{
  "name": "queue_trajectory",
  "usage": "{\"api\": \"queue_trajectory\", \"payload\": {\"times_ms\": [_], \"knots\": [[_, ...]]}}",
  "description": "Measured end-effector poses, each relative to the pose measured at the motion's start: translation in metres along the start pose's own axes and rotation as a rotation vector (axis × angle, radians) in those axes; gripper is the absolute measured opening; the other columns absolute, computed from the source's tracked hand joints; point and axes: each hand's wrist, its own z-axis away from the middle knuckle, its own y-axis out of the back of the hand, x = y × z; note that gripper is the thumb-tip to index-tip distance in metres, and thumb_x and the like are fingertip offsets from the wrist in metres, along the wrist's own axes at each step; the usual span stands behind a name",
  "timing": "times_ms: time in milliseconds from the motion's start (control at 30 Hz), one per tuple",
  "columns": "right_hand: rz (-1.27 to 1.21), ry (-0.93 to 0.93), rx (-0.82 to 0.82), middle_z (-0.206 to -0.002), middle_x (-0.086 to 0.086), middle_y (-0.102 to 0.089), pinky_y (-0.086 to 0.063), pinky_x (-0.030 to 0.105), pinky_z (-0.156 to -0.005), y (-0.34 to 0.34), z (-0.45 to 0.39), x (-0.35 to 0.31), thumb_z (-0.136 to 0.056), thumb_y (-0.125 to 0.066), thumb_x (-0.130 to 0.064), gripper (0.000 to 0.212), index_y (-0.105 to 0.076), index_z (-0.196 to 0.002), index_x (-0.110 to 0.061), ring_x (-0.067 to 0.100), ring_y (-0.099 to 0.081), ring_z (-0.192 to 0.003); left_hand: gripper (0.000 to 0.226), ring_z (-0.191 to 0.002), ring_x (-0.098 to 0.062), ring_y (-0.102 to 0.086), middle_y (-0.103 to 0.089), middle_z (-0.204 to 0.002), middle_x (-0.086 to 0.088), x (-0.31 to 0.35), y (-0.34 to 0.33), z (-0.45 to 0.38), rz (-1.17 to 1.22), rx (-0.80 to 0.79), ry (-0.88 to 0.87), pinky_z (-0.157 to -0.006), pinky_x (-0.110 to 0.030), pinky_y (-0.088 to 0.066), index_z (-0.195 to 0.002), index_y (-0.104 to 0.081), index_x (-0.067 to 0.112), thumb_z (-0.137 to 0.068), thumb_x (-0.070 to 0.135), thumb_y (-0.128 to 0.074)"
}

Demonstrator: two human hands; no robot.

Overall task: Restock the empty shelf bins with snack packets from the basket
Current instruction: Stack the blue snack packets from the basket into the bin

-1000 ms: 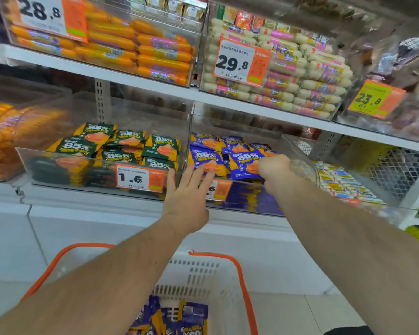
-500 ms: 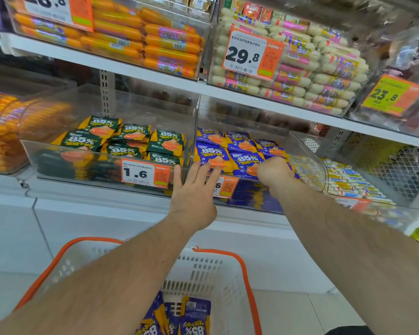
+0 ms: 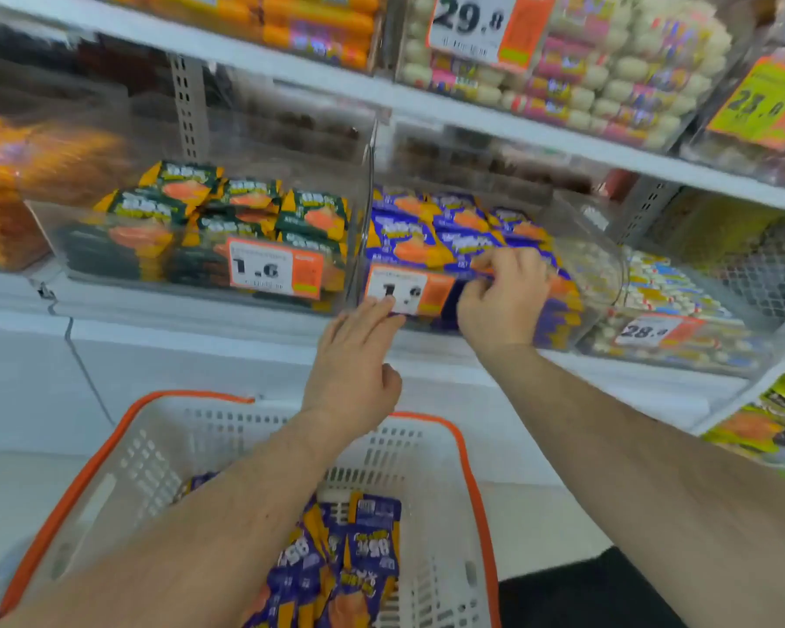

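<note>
A clear shelf bin (image 3: pixel 594 265) holds purple snack packets (image 3: pixel 409 237) in stacked rows. My right hand (image 3: pixel 504 301) is at the bin's front wall, fingers curled over the rim and thumb on the outside. My left hand (image 3: pixel 354 369) reaches up with straight fingers, its tips touching the bin's front at the 1.6 price tag (image 3: pixel 409 290). Below my arms stands a white basket (image 3: pixel 155 446) with an orange rim, and several more purple packets (image 3: pixel 372 546) lie in it.
To the left stands a bin of green packets (image 3: pixel 245 206) with its own 1.6 tag. Orange sausage packs (image 3: pixel 42 174) fill the far left. The upper shelf (image 3: pixel 427 99) carries more sausage bins. Further bins sit at the right, tagged 28.8 (image 3: pixel 644 330).
My right hand drew back from on top of the purple packets to the bin's front wall. My left hand slid slightly lower on the bin front. The view tilted down, showing more basket.
</note>
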Motion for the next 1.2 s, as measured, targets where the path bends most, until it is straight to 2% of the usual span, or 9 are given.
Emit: {"api": "queue_trajectory", "payload": {"times_ms": [100,233,300,400,533,667,867,1067,1200], "knots": [[-0.139,-0.110,-0.162,-0.073,0.011,-0.058,-0.042,0.035,-0.064,-0.023,0.073,-0.006,-0.068,-0.042,-0.012,0.019,-0.061,-0.067,-0.010,0.035,-0.056,-0.074,0.049,-0.119,-0.027,-0.056,-0.050,-0.144,-0.004,-0.017,-0.010,0.051,0.132,-0.334,0.338,-0.105,-0.039,-0.041,-0.135,-0.053,0.015,-0.087,0.012,-0.054],[-0.114,-0.820,-0.619,-0.099,0.009,-0.067,-0.049,0.034,-0.078,-0.048,0.169,-0.001,-0.088,-0.049,-0.009,0.017,-0.065,-0.083,-0.014,0.032,-0.062,-0.095,0.042,-0.110,-0.017,-0.059,-0.060,-0.128,0.004,-0.047,-0.025,0.095,0.171,-0.766,0.613,-0.092,-0.034,-0.050,-0.135,-0.049,0.023,-0.094,0.016,-0.051],[-0.018,-0.982,-0.809,-0.110,0.012,-0.068,-0.051,0.038,-0.079,-0.055,0.213,0.012,-0.094,-0.048,-0.015,0.019,-0.067,-0.095,-0.011,0.031,-0.062,-0.092,0.040,-0.108,-0.017,-0.059,-0.063,-0.125,0.002,-0.059,-0.031,0.112,0.176,-0.838,0.696,-0.093,-0.033,-0.050,-0.134,-0.052,0.021,-0.094,0.018,-0.052],[0.067,-1.107,-1.023,-0.093,0.011,-0.062,-0.042,0.033,-0.056,-0.057,0.262,0.032,-0.092,-0.052,-0.013,0.013,-0.061,-0.100,-0.009,0.025,-0.053,-0.071,0.036,-0.104,-0.017,-0.059,-0.063,-0.123,0.003,-0.072,-0.041,0.131,0.190,-0.860,0.800,-0.091,-0.034,-0.052,-0.130,-0.055,0.023,-0.095,0.018,-0.050],[0.370,-0.814,-1.413,-0.086,0.007,-0.059,-0.051,0.036,-0.070,-0.066,0.302,0.052,-0.090,-0.053,-0.013,0.008,-0.060,-0.085,-0.012,0.028,-0.057,-0.080,0.033,-0.090,-0.013,-0.061,-0.061,-0.121,0.006,-0.081,-0.058,0.144,0.205,-0.895,0.863,-0.072,-0.030,-0.052,-0.128,-0.054,0.026,-0.097,0.021,-0.047],[0.476,-0.547,-1.545,-0.121,0.005,-0.061,-0.051,0.035,-0.085,-0.074,0.321,0.060,-0.085,-0.061,-0.017,0.032,-0.062,-0.116,-0.021,0.026,-0.059,-0.110,0.032,-0.094,-0.014,-0.061,-0.062,-0.117,0.007,-0.086,-0.073,0.152,0.241,-0.891,0.917,-0.076,-0.030,-0.053,-0.127,-0.054,0.027,-0.096,0.020,-0.047],[0.430,-0.393,-1.697,-0.158,0.004,-0.015,-0.030,0.050,-0.111,-0.085,0.359,0.067,-0.079,-0.074,-0.042,0.095,-0.016,-0.153,-0.023,0.029,-0.020,-0.144,0.033,-0.104,-0.017,-0.058,-0.063,-0.117,0.005,-0.095,-0.085,0.159,0.230,-0.921,0.946,-0.089,-0.036,-0.052,-0.127,-0.056,0.023,-0.095,0.018,-0.048],[0.462,-0.297,-1.600,-0.153,0.004,-0.029,-0.031,0.046,-0.109,-0.082,0.364,0.067,-0.087,-0.065,-0.040,0.070,-0.031,-0.146,-0.025,0.030,-0.033,-0.137,0.033,-0.106,-0.016,-0.058,-0.060,-0.108,0.008,-0.096,-0.087,0.162,0.216,-0.936,0.953,-0.092,-0.036,-0.051,-0.127,-0.056,0.022,-0.095,0.017,-0.049],[0.412,-0.134,-1.411,-0.123,0.001,-0.060,-0.031,0.039,-0.100,-0.068,0.354,0.058,-0.083,-0.064,-0.025,0.036,-0.059,-0.119,-0.025,0.025,-0.052,-0.117,0.031,-0.100,-0.016,-0.059,-0.057,-0.105,0.009,-0.093,-0.083,0.159,0.227,-0.947,0.948,-0.087,-0.036,-0.053,-0.124,-0.056,0.023,-0.095,0.018,-0.047]]}}
